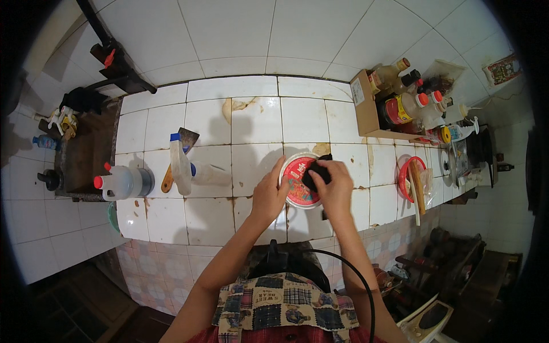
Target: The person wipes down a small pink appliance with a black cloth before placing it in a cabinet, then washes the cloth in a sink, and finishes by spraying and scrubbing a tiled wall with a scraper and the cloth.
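A round container with a red printed lid (296, 195) is before me over the white tiled counter (257, 167). My left hand (269, 193) steadies its left side, fingers along the rim and thumb over the lid. Bunched in my right hand (336, 184) is a black cloth (315, 175), pressed against the right part of the lid. The cloth and fingers cover some of the lid's print. Left of my hands a spray bottle (210, 175) lies on its side, its head near a scraper (185, 139) with a wooden handle (167, 180).
A plastic jug (128, 182) with a red cap is at the left, beside a dark sink (85, 158). At the right stand a cardboard box (364, 111) of sauce bottles (401, 109) and a red basket (402, 180) with wooden sticks across it. A black cable (360, 274) crosses my right forearm.
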Demonstrator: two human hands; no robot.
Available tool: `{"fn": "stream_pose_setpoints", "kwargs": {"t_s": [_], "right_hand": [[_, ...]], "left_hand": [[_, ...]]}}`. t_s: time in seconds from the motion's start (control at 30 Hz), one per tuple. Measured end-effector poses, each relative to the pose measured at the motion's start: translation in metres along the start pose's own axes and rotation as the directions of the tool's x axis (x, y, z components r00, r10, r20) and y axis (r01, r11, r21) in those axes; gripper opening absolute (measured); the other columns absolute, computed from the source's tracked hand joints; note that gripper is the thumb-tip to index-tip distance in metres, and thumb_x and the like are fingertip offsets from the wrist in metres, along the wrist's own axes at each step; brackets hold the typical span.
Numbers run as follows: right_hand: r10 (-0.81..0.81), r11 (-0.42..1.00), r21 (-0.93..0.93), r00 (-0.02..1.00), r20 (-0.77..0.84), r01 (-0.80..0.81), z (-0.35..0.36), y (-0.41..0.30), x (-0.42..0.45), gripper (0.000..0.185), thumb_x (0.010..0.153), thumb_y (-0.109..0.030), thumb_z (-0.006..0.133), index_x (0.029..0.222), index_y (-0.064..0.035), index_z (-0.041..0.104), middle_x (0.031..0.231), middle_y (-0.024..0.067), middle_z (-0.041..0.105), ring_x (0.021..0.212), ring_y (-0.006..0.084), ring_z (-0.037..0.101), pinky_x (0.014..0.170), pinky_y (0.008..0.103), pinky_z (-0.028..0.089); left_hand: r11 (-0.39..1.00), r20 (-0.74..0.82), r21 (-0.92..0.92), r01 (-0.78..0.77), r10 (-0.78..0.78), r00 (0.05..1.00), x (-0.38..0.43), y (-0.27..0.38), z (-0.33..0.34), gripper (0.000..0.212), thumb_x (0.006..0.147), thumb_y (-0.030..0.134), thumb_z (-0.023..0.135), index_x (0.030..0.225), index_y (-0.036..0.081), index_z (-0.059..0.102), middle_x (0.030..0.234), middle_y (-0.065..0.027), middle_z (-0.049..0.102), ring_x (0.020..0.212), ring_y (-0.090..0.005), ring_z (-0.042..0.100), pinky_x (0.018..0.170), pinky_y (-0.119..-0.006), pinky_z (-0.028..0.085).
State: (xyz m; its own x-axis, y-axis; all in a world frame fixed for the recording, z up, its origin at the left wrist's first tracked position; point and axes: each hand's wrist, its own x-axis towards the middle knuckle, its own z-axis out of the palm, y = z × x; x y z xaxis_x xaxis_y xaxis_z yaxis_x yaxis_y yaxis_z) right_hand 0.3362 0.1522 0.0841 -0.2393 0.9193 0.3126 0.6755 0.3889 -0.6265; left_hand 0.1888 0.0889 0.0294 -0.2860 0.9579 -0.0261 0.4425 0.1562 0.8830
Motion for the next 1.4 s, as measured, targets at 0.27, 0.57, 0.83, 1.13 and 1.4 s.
{"fn": "stream_pose_setpoints", "kwargs": {"t_s": [0.27, 0.57, 0.83, 1.13, 1.4], "right_hand": [[-0.23, 0.946, 0.271, 0.959, 0.165, 0.18, 0.033, -0.01, 0.006, 0.02, 0.072, 0.003, 0.065, 0.091, -0.003, 0.065, 0.087, 0.014, 0.063, 0.084, 0.0331, 0.06, 0.073, 0.0372, 0.049], [0.01, 0.99, -0.137, 0.997, -0.076, -0.02, 0.03, 0.003, 0.015, 0.016, 0.079, -0.001, 0.06, 0.093, -0.0035, 0.056, 0.092, 0.013, 0.057, 0.087, 0.032, 0.056, 0.071, 0.0407, 0.048], [-0.094, 0.992, 0.079, 0.993, -0.071, 0.099, 0.034, 0.008, 0.021, 0.016, 0.073, 0.002, 0.064, 0.088, -0.0032, 0.062, 0.09, 0.013, 0.065, 0.088, 0.0329, 0.058, 0.079, 0.0406, 0.046], [0.231, 0.913, 0.367, 0.967, -0.107, -0.177, -0.02, 0.01, 0.006, 0.024, 0.076, -0.002, 0.071, 0.098, -0.0009, 0.063, 0.096, 0.0124, 0.063, 0.094, 0.0258, 0.061, 0.084, 0.0334, 0.047], [-0.098, 0.976, 0.203, 0.993, 0.063, 0.083, 0.026, -0.003, 0.005, 0.026, 0.073, 0.005, 0.062, 0.098, -0.0019, 0.062, 0.092, 0.0166, 0.061, 0.084, 0.0355, 0.059, 0.074, 0.041, 0.048]], "left_hand": [[0.978, 0.087, -0.147, 0.148, -0.136, 0.987, -0.001, 0.009, 0.001, 0.053, 0.088, 0.01, 0.049, 0.14, 0.012, 0.039, 0.072, -0.0168, 0.058, 0.061, -0.0298, 0.056, 0.062, -0.039, 0.046], [0.988, -0.173, -0.143, 0.061, -0.086, 0.981, -0.012, 0.013, 0.024, 0.051, 0.088, 0.002, 0.04, 0.139, 0.009, 0.04, 0.072, -0.0196, 0.055, 0.058, -0.0254, 0.05, 0.061, -0.037, 0.044], [0.985, -0.108, -0.166, 0.039, -0.058, 0.992, -0.011, 0.02, 0.026, 0.054, 0.087, 0.002, 0.044, 0.14, 0.006, 0.037, 0.075, -0.0202, 0.06, 0.063, -0.0321, 0.058, 0.063, -0.041, 0.045], [0.989, -0.12, 0.016, 0.147, -0.144, 0.982, -0.002, 0.007, 0.007, 0.049, 0.097, 0.024, 0.043, 0.143, 0.008, 0.033, 0.085, -0.0154, 0.058, 0.075, -0.0289, 0.058, 0.07, -0.041, 0.046], [0.995, -0.106, 0.08, -0.063, 0.071, 0.992, 0.014, 0.002, 0.02, 0.037, 0.097, 0.017, 0.041, 0.133, 0.014, 0.049, 0.086, -0.015, 0.054, 0.075, -0.0314, 0.057, 0.068, -0.042, 0.046]]}}
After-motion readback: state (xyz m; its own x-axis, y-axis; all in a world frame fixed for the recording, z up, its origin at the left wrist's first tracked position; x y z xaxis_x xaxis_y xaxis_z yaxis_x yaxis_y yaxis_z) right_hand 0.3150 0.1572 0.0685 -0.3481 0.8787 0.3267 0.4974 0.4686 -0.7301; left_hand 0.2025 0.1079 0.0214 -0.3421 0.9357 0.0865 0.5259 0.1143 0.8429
